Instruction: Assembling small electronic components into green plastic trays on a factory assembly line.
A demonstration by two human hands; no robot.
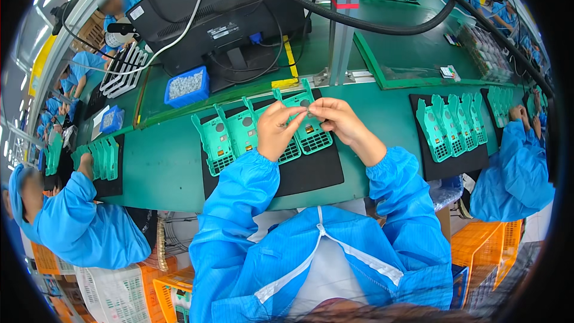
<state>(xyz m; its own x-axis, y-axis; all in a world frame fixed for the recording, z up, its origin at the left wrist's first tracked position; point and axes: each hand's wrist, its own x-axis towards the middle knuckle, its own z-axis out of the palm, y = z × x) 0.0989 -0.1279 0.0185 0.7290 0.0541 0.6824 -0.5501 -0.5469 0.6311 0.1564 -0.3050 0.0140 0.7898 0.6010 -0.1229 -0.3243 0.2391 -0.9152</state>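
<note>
Both my hands are raised over a row of green plastic housings (214, 136), which lie side by side on a black mat (308, 178). Each housing has a grid of openings at its near end. My left hand (275, 131) is closed, its thumb and fingertips pinched together. Against it, my right hand (345, 121) also pinches with thumb and forefinger. The fingertips meet above the rightmost housing (314, 139); whatever is between them is too small to name.
Behind the mat sit a blue bin (187, 88) of small pale parts and a black monitor (218, 27). A metal post (342, 30) rises at the bench's back, with a thick black cable (394, 27) looping past. Co-workers sit left and right; another mat of housings (451, 122) lies rightward.
</note>
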